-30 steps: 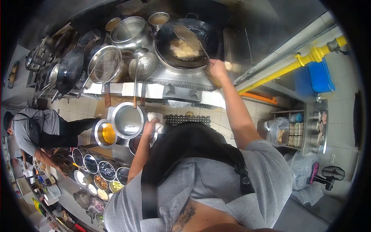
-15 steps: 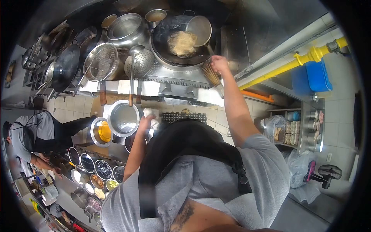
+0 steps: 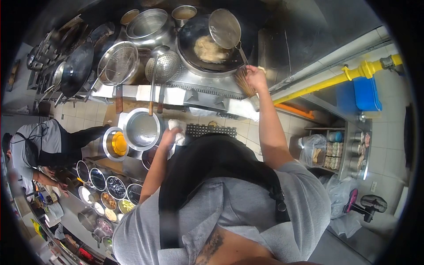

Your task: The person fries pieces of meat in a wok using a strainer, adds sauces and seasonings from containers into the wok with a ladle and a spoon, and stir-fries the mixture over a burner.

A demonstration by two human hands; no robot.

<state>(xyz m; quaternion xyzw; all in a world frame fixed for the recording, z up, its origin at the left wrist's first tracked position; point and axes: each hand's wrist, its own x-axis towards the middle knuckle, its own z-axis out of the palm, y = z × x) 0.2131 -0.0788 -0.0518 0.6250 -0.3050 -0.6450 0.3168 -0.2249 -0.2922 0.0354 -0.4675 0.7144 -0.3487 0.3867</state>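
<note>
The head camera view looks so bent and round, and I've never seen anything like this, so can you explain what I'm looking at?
There's no robot: these are a person's bare hands, filmed by one camera worn on the head, looking forward and down. That's why the chest fills the bottom. The right hand holds a mesh skimmer over a wok with pale food in it. The left hand holds a white cloth. Left of the wok, on the stove, are a perforated skimmer and a wire strainer.

Bright indoor light here, glints on the bowl (image 3: 142,130) and pot (image 3: 148,23), fisheye edges bending into black, far left soft.
</note>
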